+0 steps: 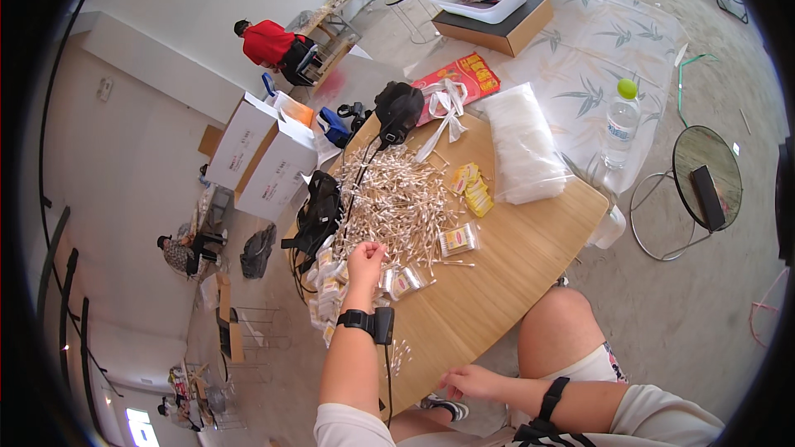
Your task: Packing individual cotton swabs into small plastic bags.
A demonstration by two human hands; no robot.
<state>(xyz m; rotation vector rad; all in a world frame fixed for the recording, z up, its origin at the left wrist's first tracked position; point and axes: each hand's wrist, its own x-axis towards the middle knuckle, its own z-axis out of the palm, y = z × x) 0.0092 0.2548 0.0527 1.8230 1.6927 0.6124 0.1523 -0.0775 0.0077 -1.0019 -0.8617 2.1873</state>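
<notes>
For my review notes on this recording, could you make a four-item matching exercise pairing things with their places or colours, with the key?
1. left hand
2. right hand
3. bottle
4. package

A. mostly red
B. at the near side of the swab pile
C. clear, with a yellow-green cap
D. by the table's near edge, apart from the pile

Pairs: 1-B; 2-D; 3-C; 4-A

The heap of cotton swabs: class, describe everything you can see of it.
The heap of cotton swabs is a broad, loose mound spread over the wooden table, its sticks pointing every way. The swabs have white, fluffy-looking tips and thin, pale-brown sticks, perhaps wood. A black cable crosses its left part. Small packets crowd its lower edge, and the left hand is there too; whether its fingers hold a swab is unclear.
</notes>
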